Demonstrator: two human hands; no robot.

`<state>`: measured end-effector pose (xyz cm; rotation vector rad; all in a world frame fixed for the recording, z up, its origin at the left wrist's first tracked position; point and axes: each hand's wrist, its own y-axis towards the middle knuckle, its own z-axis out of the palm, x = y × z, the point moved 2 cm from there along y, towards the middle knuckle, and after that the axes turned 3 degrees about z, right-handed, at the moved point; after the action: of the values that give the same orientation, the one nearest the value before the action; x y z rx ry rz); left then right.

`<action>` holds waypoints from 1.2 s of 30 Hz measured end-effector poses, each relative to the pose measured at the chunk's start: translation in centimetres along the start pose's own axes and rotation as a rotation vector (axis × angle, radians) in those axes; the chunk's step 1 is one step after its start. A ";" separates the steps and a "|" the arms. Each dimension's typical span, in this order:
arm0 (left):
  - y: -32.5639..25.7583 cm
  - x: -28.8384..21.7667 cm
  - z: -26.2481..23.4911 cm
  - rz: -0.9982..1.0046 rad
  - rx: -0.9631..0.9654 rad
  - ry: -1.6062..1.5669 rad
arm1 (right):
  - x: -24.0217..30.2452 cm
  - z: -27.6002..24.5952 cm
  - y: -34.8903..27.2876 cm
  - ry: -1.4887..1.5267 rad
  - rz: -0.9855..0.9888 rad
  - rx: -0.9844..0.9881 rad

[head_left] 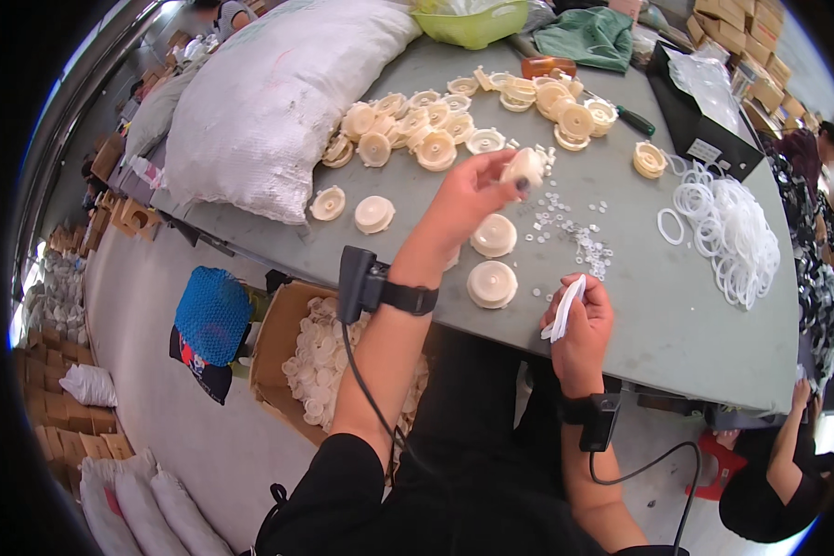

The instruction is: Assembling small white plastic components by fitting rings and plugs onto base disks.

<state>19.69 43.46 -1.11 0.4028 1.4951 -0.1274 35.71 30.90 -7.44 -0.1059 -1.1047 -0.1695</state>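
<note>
My left hand (pixel 475 193) is raised over the table, its fingers closed on a cream round plastic cap (pixel 526 165) with a dark spot on its near side. Close to the table's front edge, my right hand (pixel 586 338) grips a few thin white plastic rings (pixel 565 310) pressed together. Between my hands lie two cream caps, one (pixel 493 235) behind the other (pixel 492 284). Small clear washers (pixel 579 239) are scattered just beyond my right hand. Another cap (pixel 374 214) rests left of my left forearm.
Many cream caps (pixel 435 148) spread across the table's far part, near a green-handled screwdriver (pixel 636 120). White rings (pixel 727 227) pile up at right beside a black box (pixel 704 120). A large white sack (pixel 278 102) fills the left; a carton of parts (pixel 273 371) stands below. A person (pixel 774 482) sits right.
</note>
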 end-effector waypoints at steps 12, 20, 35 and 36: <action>0.3 -0.2 6.3 -0.041 0.000 0.371 | 0.8 -0.5 0.3 0.330 0.102 0.034; 9.0 1.4 11.4 0.006 -0.008 0.915 | -0.1 -0.4 0.0 0.408 0.091 0.081; -9.1 -3.0 7.8 -0.011 0.095 0.405 | 0.0 0.1 -0.7 0.114 -0.018 -0.014; -9.6 -2.7 7.5 -0.015 0.085 0.398 | 0.4 0.4 -1.0 0.002 -0.042 0.010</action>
<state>23.33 31.57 0.02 0.5061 1.8895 -0.1273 35.34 29.94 -6.91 -0.0729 -1.1057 -0.2017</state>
